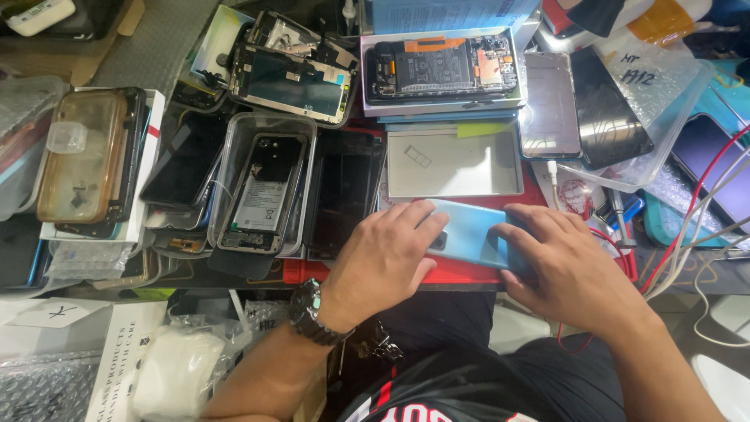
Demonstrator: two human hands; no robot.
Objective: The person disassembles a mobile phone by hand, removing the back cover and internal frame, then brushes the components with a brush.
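A view from above looks down on a crowded phone repair bench. Both of the person's hands rest on a light blue smartphone (469,233), which lies back upward on a red mat (461,271) at the near edge of the bench, just right of centre. The left hand (383,258), with a dark wristwatch (312,312) on its wrist, lies over the phone's left end, its fingers loosely curled and pressing down on the back cover. The right hand (566,262) covers the phone's right end, fingers bent, their tips on the cover and the thumb at the near edge. Neither hand lifts the phone; both hold it against the mat.

Just beyond the phone sits a shallow white box tray (453,162). Farther back, an opened phone (441,66) with its battery and circuit board exposed lies in a box. To the left, a clear plastic case (266,184) holds another opened phone, beside a stack of dark screens (344,191). At far left, a phone in a yellowed clear cover (82,156) lies on a white box. To the right are a clear plastic bag (648,86) and red and white cables (687,227).
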